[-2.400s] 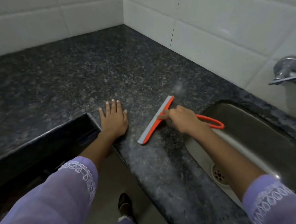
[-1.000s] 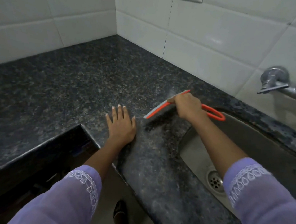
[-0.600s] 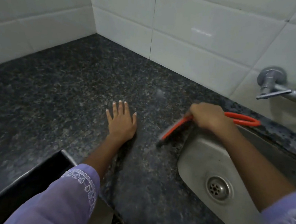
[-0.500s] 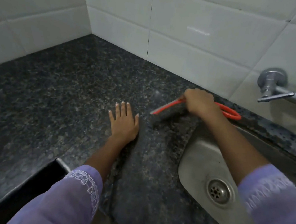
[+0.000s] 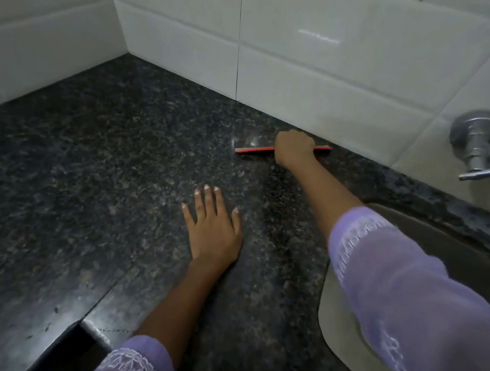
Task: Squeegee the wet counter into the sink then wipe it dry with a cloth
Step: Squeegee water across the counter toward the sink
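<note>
An orange squeegee (image 5: 254, 149) lies blade-down on the dark speckled granite counter (image 5: 96, 165), close to the tiled back wall. My right hand (image 5: 293, 148) is closed around its middle, arm stretched forward. My left hand (image 5: 211, 227) rests flat on the counter, fingers spread, nearer to me and holding nothing. The steel sink (image 5: 470, 260) is sunk into the counter at the right, mostly hidden behind my right sleeve. No cloth is in view.
White tiled walls (image 5: 310, 57) meet in a corner at the back left. A metal tap (image 5: 478, 145) sticks out of the wall above the sink. The counter's front edge drops off at the bottom left (image 5: 74, 333).
My right hand has carried the squeegee from the sink's rim back to the far wall, blade now parallel to it. The view has shifted left and forward. My left hand stays flat.
</note>
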